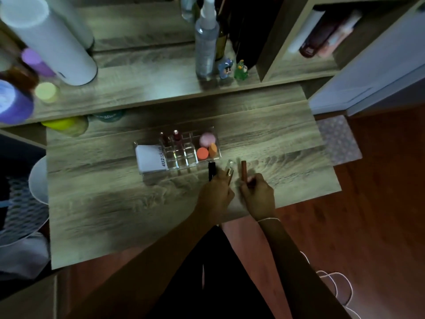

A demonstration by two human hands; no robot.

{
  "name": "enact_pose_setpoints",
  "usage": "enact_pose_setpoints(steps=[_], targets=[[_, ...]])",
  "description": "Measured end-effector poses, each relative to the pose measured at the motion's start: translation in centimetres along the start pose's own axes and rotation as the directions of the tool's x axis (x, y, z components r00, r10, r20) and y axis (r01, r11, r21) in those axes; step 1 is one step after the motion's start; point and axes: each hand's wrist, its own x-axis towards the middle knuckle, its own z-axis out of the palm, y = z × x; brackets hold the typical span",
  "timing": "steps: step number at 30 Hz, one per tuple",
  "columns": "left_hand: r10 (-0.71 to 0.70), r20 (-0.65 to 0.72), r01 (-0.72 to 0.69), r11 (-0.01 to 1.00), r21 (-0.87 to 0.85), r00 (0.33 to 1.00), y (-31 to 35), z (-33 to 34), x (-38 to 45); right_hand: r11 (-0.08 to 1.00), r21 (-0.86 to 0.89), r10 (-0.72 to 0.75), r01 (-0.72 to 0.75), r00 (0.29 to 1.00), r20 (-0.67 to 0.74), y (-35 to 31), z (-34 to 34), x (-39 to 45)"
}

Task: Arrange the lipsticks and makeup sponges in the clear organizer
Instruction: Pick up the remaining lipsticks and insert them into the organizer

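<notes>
Clear organizer [184, 157] on wooden desk [115, 203], set near middle of surface, slightly toward far edge. White card packet [150, 158] printed "4U2Skin" standing in organizer's left end. Two dark red lipsticks [171, 137] upright in far-row cells, left of centre. Remaining grid cells visible through clear walls, nothing seen in them. Right end compartment holding three makeup sponges: pink sponge [207, 139] at far side, round orange sponge [202, 153] at near side, pale orange teardrop sponge [213, 150] touching both.

Left hand [216, 192] just beside organizer's near right corner, fingers curled closed around two tubes: black lipstick [211, 170] and clear-and-gold lipstick [229, 172], both pointing toward far edge. Black tube's tip close to organizer's near wall; contact not discernible.

Right hand [257, 195] to the right of left hand, near desk's near edge, fingers pinched shut on brown lipstick [244, 170], tube angled upright toward far edge. Some motion blur at fingertips.

Raised shelf [138, 93] along far edge carrying spray bottle [205, 47], two small figurines [233, 69], white cylinder [53, 42].
</notes>
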Motion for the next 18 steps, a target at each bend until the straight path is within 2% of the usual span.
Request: enact_pose_setpoints(steps=[4, 8, 12, 18], targets=[[0.100, -0.021, -0.102, 0.978, -0.183, 0.995, -3.2, -2.5, -2.9, 0.997, 0.029, -0.077, 0.077, 0.997, 0.006, -1.6, -0.8, -0.6], [0.007, -0.084, -0.028, 0.967, -0.252, 0.996, -7.2, -4.7, -5.3, 0.988, 0.086, -0.127, 0.127, 0.992, 0.002, -3.7, -1.2, -1.0], [-0.079, -0.237, 0.002, 0.951, -0.308, 0.968, -9.7, -6.8, -5.7, 0.974, 0.081, -0.217, 0.213, 0.975, 0.046, -6.6, -1.0, -0.9], [-0.060, -0.469, -0.097, 0.948, -0.304, 0.881, -10.1, -9.5, -4.0, 0.942, 0.090, -0.329, 0.322, 0.941, 0.080, -10.8, 0.1, 0.0]])
